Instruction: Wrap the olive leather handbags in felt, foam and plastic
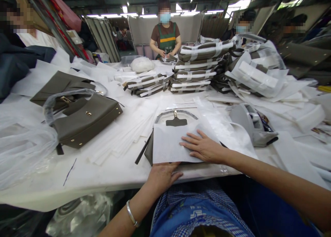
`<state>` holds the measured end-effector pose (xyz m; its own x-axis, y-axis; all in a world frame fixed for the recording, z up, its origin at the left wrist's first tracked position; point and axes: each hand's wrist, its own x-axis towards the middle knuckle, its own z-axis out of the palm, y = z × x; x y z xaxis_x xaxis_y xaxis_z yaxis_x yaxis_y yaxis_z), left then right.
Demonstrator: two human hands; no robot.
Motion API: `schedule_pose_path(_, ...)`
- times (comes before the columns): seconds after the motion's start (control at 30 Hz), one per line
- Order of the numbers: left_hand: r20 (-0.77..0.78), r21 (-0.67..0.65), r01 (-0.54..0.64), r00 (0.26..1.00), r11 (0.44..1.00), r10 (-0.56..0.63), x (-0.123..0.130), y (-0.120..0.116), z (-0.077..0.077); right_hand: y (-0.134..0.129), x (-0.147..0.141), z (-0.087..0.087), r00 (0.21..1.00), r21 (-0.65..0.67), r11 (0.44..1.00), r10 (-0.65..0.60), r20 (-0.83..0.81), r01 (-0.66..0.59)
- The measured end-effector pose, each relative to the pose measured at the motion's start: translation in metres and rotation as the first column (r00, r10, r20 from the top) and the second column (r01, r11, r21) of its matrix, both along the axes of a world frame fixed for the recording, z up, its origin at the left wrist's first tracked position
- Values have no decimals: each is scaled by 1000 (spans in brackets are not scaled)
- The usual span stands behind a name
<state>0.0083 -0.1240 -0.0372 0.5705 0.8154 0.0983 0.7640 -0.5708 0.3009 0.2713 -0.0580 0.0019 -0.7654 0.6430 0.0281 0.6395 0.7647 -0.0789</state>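
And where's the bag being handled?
The bag is just right of centre in the head view, at the table's near edge, partly under the white sheet and right hand.

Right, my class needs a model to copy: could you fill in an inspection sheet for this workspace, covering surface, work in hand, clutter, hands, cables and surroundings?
Surface: white-covered table, with a dark line near its front left edge.
Work in hand: dark bag at the front edge, largely covered by a white sheet; its handle shows beyond.
Clutter: two dark bags at left, loose paper strips, stacked goods at the back.
Hands: right hand flat on the sheet; left hand at its near edge, grip unclear.
Cables: nothing seen.
Surroundings: masked co-worker across the table; lights behind.
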Motion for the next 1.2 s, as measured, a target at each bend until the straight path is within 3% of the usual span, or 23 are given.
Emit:
schedule_pose_path(0.1, 21, -2, 8, 1000, 1000, -8, 0, 2, -4, -2, -2, -3, 1000, 33, 999, -5, -4, 5)
schedule_pose_path(0.2, -3, 15, 30, 1000, 999, -30, -1, -2, 3, -2, -3, -4, 1000, 29, 1000, 10, 5, -10)
schedule_pose_path(0.3, -40, 55, 68, 997, 996, -66, 0, -16, 28, -2, -2, -3, 1000, 7, 1000, 21, 22, -21)
schedule_pose_path(0.4, 31, 8, 124, 992, 992, -124, 7, -27, 62, -2, -3, -3, 1000, 2, 1000, 18, 6, -18)
schedule_pose_path(0.5, 143, -12, 159, 977, 987, -155, 18, -15, 82, -2, -4, -4, 1000, 8, 1000, 10, -17, -10)
schedule_pose_path(0.57, 136, 48, 160, 977, 986, -165, 23, 9, 78, -2, -4, -5, 999, 9, 1000, 16, -29, -16)
schedule_pose_path(0.67, -56, 81, 180, 983, 980, -176, 16, 49, 57, -3, -3, -8, 998, 22, 1000, -3, -59, 4)
schedule_pose_path(0.77, -183, 58, 234, 958, 970, -221, -1, 73, 36, -6, -2, -13, 992, 46, 995, -81, -99, 86)
schedule_pose_path(1.0, -217, 82, 264, 946, 961, -242, -10, 71, 32, -13, -11, -13, 977, 49, 979, -192, -95, 198)
schedule_pose_path(1.2, -209, 125, 271, 948, 954, -242, -8, 64, 26, -18, 1, -20, 979, 41, 997, -62, -195, 71)
